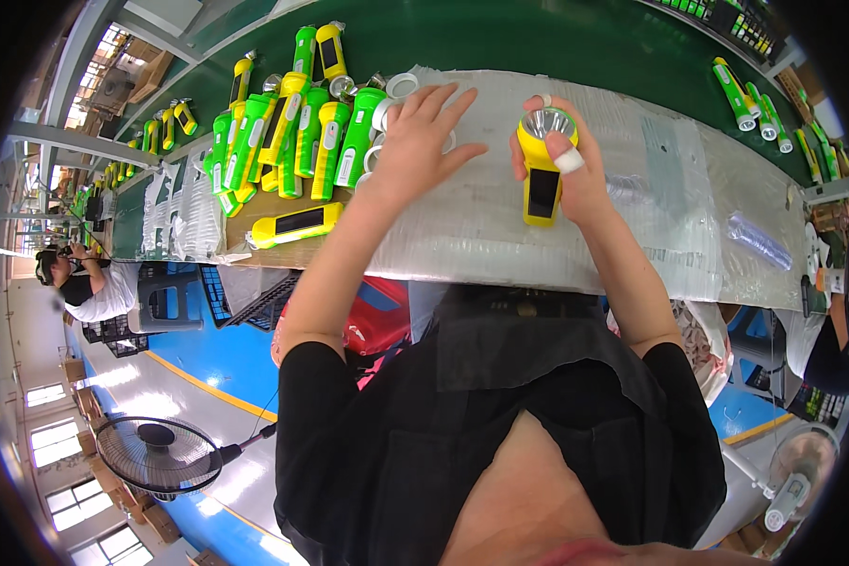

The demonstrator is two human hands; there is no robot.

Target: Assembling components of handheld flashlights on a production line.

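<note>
My right hand [572,156] grips a yellow flashlight [541,179] by its head, the shiny reflector facing up and a dark panel along its body. White tape wraps the thumb and a fingertip of that hand. My left hand [423,146] is open with fingers spread, above several white rings [403,86], some of them partly hidden under it. Left of it lies a pile of green and yellow flashlights [288,132]. A single yellow flashlight [297,224] rests on its side near the table's front edge.
Plastic sheeting [670,226] covers the work surface; a clear plastic roll [759,241] lies at right. More flashlights [734,94] lie at the far right on the green table [500,42]. Fans [160,455] stand behind. A person [90,283] is at the left.
</note>
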